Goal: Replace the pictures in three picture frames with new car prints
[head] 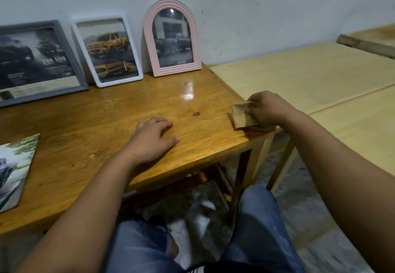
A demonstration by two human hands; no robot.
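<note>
1. Head view: the right hand (264,110) has its fingers (254,102) pinching a folded tan cloth (241,116) at the bench (106,127) corner; the left hand (152,139) lies flat, released.
2. The three frames, grey (64,59), white (132,59) and pink (172,37), stand well beyond the fingers; a loose print (17,165) lies far left.
3. Probably wiping comes next: keep the cloth flat, steady each frame.

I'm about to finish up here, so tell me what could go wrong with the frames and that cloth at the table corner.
The cloth that the right hand grips sits at the table corner and could slip off. The three frames, gray, white and pink, lean against the wall; a nudge to the table might tip them.
</note>
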